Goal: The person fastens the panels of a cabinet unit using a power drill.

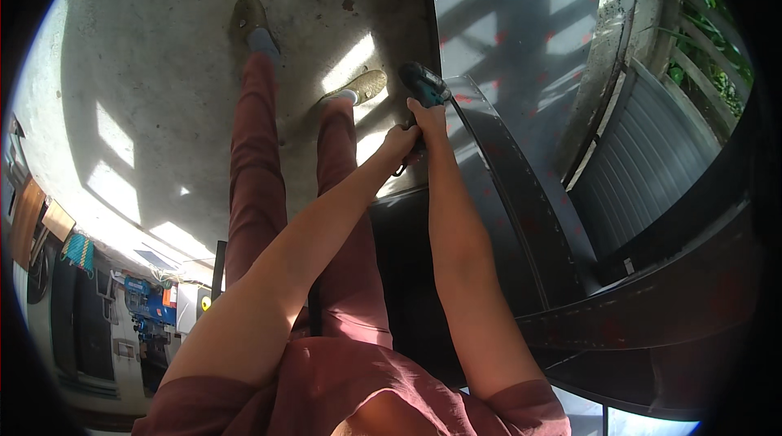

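I hold a teal and black power tool, seemingly an angle grinder (438,94), in both hands at the edge of a large dark sheet-metal piece. My right hand (429,117) wraps the body just behind the dark rounded head. Closer to me, my left hand (401,143) is closed round the rear part, where a small dark loop hangs below. The tool's head is over the long folded edge strip (497,151) or just beside it; I cannot tell if they touch. Fingers and shadow hide much of the tool's body.
A dark sheet with red marks (521,45) spreads to the right. Beyond it stand a low concrete wall (607,53) and a corrugated grey panel (652,159). My shoes (248,17) rest on sunlit concrete floor (163,53). Blue equipment (151,302) and boards stand at far left.
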A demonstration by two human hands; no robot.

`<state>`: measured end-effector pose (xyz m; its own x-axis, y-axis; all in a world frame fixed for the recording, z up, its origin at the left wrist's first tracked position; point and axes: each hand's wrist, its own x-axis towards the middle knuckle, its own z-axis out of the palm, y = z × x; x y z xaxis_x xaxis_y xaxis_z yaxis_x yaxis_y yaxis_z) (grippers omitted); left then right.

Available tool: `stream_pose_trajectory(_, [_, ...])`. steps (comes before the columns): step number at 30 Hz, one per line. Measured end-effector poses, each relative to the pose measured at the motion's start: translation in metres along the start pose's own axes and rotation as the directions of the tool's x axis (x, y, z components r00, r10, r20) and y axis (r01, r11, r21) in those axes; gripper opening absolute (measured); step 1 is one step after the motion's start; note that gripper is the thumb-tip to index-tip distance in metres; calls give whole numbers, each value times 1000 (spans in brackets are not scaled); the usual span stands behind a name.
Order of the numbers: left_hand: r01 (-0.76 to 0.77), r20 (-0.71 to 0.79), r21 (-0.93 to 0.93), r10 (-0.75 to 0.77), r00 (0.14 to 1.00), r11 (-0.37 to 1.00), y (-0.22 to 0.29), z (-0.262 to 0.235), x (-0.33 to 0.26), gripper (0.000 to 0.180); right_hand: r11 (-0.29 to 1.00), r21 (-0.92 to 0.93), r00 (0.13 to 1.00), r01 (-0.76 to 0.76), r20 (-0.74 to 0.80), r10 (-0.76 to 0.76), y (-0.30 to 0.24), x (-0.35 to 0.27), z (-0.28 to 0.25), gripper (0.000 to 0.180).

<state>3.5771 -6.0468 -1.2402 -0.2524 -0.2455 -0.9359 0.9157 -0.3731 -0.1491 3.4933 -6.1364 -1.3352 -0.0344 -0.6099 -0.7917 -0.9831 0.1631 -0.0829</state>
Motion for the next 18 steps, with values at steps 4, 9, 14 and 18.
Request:
stream_pose_trajectory(4, [-35, -7, -43, 35, 999, 998, -12, 2, 7, 36, 996, 44, 997, 78, 12, -79, 7, 3, -2, 45])
stream_pose_trajectory(9, [-7, 8, -27, 7, 1000, 1000, -14, 1, -8, 39, 999, -4, 995, 35, 89, -35, -3, -20, -15, 48])
stream_pose_trajectory(14, [-16, -8, -81, 16, 1000, 997, 1, -13, -24, 40, 984, -154, 981, 93, 180, -65, -53, -42, -18, 54])
stream_pose_trajectory(18, [-96, 30, -210, 104, 994, 973, 32, -12, -53, 38, 980, -113, 952, 162, 277, -126, -93, -43, -26, 54])
